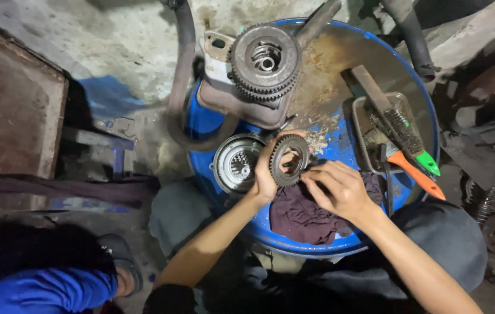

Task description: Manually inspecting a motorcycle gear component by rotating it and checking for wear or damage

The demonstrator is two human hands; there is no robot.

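Hands are working over the top of a blue drum (413, 81), which is serving as the work surface. Left hand (265, 177) is grasping a toothed gear ring (289, 160), its grip clenched on the ring's left rim, holding the ring upright above the drum's near edge. Right hand (336, 187) is touching the ring's right side with curled fingertips; whether its grip is pinching anything cannot be told. A dark maroon rag (303, 216) is lying under both hands at the near edge of the drum.

Just left of the ring, a round metal hub (234, 164) is sitting at the drum's left edge. A larger gear assembly (264, 61) is resting on a housing at the far left edge. Toward the right edge, a shallow metal tray (367, 139) is holding a wire brush (403, 131) with a green handle end, and an orange-handled tool (416, 174) is lying beside it. A thick black hose (180, 81) is curving off the drum's left side. Another person's blue sleeve (38, 291) is showing on the floor, well apart from the drum.
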